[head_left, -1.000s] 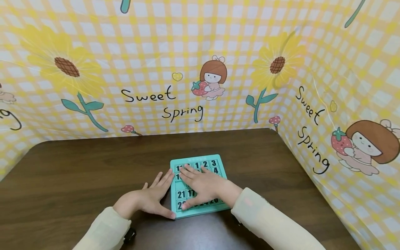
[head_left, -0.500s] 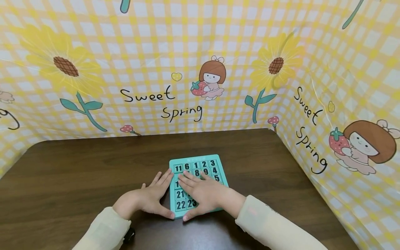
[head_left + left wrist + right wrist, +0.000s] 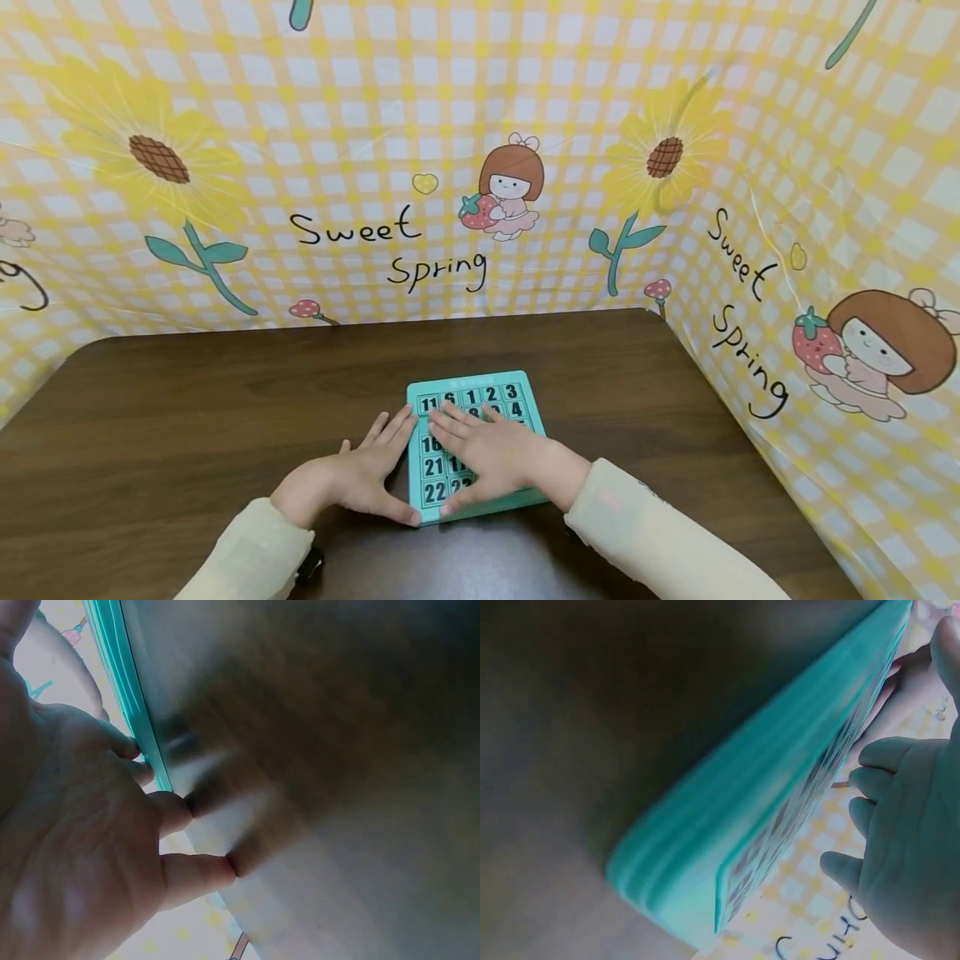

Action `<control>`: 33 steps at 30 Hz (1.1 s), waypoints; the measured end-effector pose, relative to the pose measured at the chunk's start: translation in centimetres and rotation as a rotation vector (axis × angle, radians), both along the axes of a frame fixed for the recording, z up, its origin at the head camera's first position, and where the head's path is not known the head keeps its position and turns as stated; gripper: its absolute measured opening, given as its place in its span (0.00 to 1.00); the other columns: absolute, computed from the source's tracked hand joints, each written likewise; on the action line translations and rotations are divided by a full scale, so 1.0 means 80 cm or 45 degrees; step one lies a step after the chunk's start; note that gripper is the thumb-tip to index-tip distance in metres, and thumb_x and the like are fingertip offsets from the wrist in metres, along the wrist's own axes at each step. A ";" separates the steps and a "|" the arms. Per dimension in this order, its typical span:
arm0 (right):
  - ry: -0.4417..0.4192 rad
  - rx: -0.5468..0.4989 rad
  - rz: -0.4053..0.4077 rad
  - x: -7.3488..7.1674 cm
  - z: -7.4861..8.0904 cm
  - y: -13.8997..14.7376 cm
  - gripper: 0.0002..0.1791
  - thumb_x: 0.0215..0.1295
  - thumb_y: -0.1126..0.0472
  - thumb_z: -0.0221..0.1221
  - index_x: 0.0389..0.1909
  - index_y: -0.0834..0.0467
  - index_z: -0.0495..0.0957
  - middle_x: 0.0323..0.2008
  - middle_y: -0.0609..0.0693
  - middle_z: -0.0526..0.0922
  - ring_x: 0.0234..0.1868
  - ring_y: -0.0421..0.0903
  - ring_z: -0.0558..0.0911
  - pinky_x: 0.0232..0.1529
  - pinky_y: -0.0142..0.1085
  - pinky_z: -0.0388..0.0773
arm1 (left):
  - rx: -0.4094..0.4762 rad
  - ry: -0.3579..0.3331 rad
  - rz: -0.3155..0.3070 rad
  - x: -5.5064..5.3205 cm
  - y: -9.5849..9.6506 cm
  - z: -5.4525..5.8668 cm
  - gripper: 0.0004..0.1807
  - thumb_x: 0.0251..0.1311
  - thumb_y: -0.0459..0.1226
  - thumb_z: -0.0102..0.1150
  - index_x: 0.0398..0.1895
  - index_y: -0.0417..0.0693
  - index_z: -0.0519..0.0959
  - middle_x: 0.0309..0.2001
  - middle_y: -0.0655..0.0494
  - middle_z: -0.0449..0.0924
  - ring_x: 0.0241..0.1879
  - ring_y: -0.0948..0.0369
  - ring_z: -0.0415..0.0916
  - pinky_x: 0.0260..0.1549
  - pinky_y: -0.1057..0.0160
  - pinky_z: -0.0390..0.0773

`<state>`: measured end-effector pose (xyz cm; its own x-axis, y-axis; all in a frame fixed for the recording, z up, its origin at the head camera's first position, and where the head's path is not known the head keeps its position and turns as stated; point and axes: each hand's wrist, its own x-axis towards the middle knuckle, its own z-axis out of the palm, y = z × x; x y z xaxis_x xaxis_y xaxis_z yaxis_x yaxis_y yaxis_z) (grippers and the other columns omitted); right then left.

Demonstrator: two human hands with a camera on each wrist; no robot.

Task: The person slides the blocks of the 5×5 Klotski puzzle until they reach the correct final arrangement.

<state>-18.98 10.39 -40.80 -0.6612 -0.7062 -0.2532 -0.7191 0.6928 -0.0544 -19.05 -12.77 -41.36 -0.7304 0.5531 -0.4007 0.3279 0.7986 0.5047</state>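
Note:
A teal number slide puzzle (image 3: 433,467) lies flat on the table, its square tiles bearing black numbers. My left hand (image 3: 360,479) rests along its left side, fingers stretched out, fingertips at the side edge and thumb at the near left corner. Over the tiles spreads my right hand (image 3: 491,454), fingertips around the upper left tiles and thumb near the front edge; it hides the middle and lower right numbers. The right wrist view shows the puzzle's thick teal side (image 3: 727,772) below this hand (image 3: 915,840). Neither hand grips anything.
The brown wooden table (image 3: 187,400) runs back to a yellow checked cloth (image 3: 360,108), which stands up like a wall behind and to the right. Sunflowers and words are printed on it. A dark device (image 3: 310,567) sits at the left cuff.
A left-column tile, now reading 16, has slid one row towards the near edge. My right hand drew back, then shifted slightly forward again. The left hand has stayed put.

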 end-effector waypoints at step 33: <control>-0.084 0.016 -0.097 -0.030 -0.003 -0.009 0.58 0.59 0.20 0.46 0.80 0.50 0.41 0.81 0.44 0.37 0.81 0.45 0.34 0.77 0.58 0.43 | -0.028 -0.023 0.012 0.002 0.002 0.003 0.72 0.46 0.62 0.72 0.81 0.45 0.34 0.81 0.51 0.23 0.79 0.41 0.24 0.61 0.18 0.37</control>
